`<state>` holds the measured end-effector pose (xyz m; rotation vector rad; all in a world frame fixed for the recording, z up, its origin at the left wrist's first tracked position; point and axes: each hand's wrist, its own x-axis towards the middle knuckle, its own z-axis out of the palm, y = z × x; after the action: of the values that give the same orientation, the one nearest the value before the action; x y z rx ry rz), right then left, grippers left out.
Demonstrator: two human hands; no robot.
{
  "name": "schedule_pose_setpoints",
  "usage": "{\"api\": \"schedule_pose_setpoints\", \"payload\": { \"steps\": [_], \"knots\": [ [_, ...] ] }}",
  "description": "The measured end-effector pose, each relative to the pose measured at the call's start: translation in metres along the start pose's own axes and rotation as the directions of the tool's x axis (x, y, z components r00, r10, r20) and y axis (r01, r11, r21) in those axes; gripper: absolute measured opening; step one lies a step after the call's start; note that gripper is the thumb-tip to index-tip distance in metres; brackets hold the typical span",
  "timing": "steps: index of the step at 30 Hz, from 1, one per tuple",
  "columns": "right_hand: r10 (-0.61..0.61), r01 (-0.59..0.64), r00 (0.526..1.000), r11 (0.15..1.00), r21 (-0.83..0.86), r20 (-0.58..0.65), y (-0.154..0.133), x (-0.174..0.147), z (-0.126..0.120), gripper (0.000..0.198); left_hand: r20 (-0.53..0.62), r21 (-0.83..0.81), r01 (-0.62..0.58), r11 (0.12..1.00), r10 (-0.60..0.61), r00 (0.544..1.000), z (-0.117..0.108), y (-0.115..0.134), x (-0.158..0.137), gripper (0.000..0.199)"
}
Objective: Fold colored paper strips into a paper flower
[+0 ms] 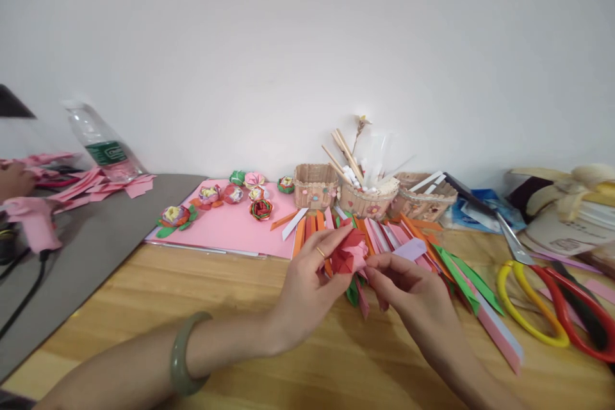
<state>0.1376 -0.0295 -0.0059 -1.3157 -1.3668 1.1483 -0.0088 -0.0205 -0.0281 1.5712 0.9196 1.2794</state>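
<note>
Between my hands is a red and pink folded paper flower (346,255). My left hand (307,288) holds it from the left, thumb below and fingers behind. With thumb and fingertips together, my right hand (413,295) pinches the flower's right edge; just what lies in that pinch is partly hidden. Green paper leaves (353,293) show under the flower. Folded paper strips (384,237) in orange, pink, white and purple lie fanned out behind my hands. Green paper strips (464,275) lie to the right of my right hand.
Finished paper flowers (261,209) sit on a pink sheet (225,230). Small decorated baskets (314,187) stand by the wall, one with sticks. Scissors (533,275) lie at right. At left are a pink glue gun (36,224), a bottle (106,147) and another person's hand (16,180).
</note>
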Motion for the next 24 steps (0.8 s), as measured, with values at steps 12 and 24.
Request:
{"api": "schedule_pose_setpoints", "payload": {
  "steps": [12,24],
  "knots": [
    [0.060,-0.056,0.997,0.995,0.080,-0.045,0.005,-0.004,0.006,0.021,0.027,0.254,-0.304,0.918,0.308,0.951,-0.003,-0.007,-0.003,0.051],
    [-0.022,-0.009,0.996,0.946,0.324,0.090,0.016,-0.001,0.002,0.020,-0.042,0.049,-0.084,0.995,0.086,0.995,-0.002,0.003,-0.001,0.052]
  ]
}}
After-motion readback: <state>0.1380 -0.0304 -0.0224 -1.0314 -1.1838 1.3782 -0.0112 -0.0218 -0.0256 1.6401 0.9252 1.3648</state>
